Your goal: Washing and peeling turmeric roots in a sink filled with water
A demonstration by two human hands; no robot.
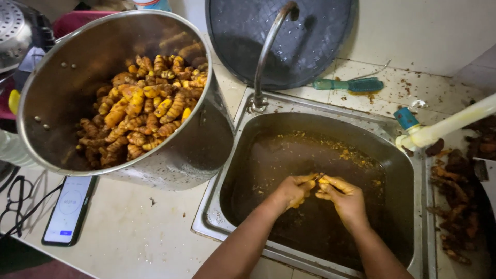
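I see the table (134, 237), pale and stained, spreading out to the left of my grip and carrying most of what is here. Set into it is the steel sink (413, 206), and both of my hands work over its basin, which holds brown, murky water flecked with yellow scraps. Up and to the left of the grip stands a big steel pot (201, 139), tilted toward me and loaded with peeled turmeric roots (144, 108), bright orange-yellow. Straight above the grip, a dark round lid (310, 36) leans on the wall, and the curved faucet (268, 51) rises in front of it. To the right of the grip lies a heap of dark unpeeled roots (454, 206), with a white pipe (449, 124) slanting above them. Far to the lower left a phone (70, 209) lies flat, screen lit. Above and right of the grip rests a green brush (351, 84).

My left hand (292, 190) is closed around a small turmeric piece (316, 179); my right hand (343, 199) pinches the same piece from the other side, fingers stained yellow. The two hands touch at it, just above the water.
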